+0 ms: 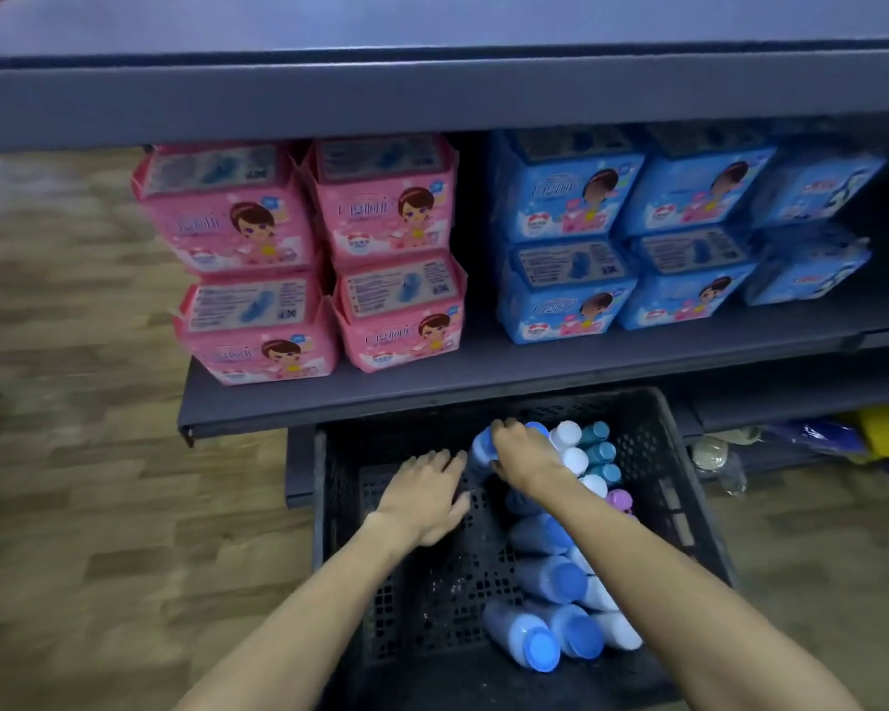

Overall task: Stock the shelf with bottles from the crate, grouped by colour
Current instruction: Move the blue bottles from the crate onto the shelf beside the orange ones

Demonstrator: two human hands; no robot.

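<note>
Both hands down in the crate, right one on a blue bottle.

Blue bottle [481, 454] sits at the far side of the black crate [689, 484]; right hand [522, 456] curls over its top, holding it. Left hand [424, 497] just beside it, fingers straight and flat, holding nothing. More blue bottles [550, 579] lie along the crate's right half, white bottles [568, 436], teal bottles [599, 454] and a purple one [619, 500] beyond them. Crate rests on the wood floor [98, 505] under the grey shelf [432, 392]. On the shelf: pink packs [299, 259] left, blue packs [637, 233] right, stacked two high.
</note>
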